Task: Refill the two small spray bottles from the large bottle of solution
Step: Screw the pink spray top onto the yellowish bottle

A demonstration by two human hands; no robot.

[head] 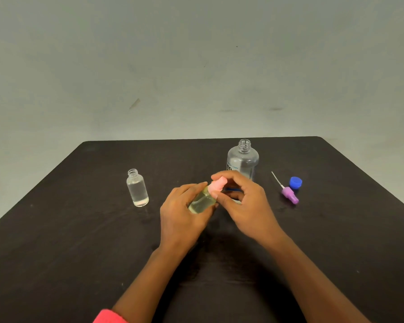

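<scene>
Both forearms are bare from the left hand (pixel 184 213) and the right hand (pixel 245 201) back to the lower edge of the view. A bright pink sleeve (pixel 109 317) covers the left arm near the elbow, cut off by the frame's bottom.

A dark table (pixel 56 229) stands against a plain grey wall (pixel 196 66).

Both forearms are reaching fwd, converging at centre. L hand (pixel 184 215) is wrapping its fingers round a small bottle (pixel 201 202), holding it tilted to the R. R hand (pixel 247 206) is pinching the pink spray top (pixel 218 184) w/ thumb & index, other fingers curling loosely.
</scene>
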